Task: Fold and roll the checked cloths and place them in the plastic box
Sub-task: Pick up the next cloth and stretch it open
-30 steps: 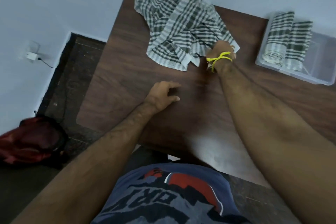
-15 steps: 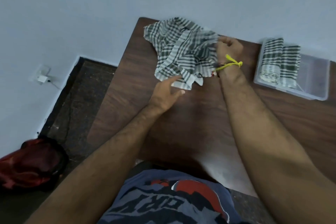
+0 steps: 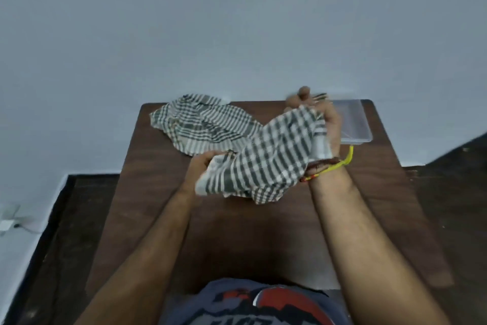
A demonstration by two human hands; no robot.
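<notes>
**Both hands on a checked cloth above the table**

Your right hand is raised over the table's far right part, fingers curled round one end of a cloth, which it grips near the top. The fingertips are blurred, so how tightly they close is hard to read, but the fabric plainly hangs from that fist. A yellow band and a red-brown thread sit on that wrist.

Your left hand is lower and nearer the table's middle, its fingers closed on the same cloth's lower edge. Between your two hands the cloth stretches in a slanting sheet, lifted off the tabletop, with a loose fold drooping from its near side.

A second cloth, or the rest of the pile, lies crumpled at the table's far left, close to the far edge. Whether it is joined to the one you hold or merely touches it, the view does not settle.

The box stands at the table's far right corner, behind your right hand, which covers its left part. Its visible part shows a clear floor and rim; what lies in the covered part cannot be seen.

Left of the table, a white plug with a cable sits on the wall near the dark floor. Your blue printed shirt fills the bottom edge, at the table's near side.
</notes>
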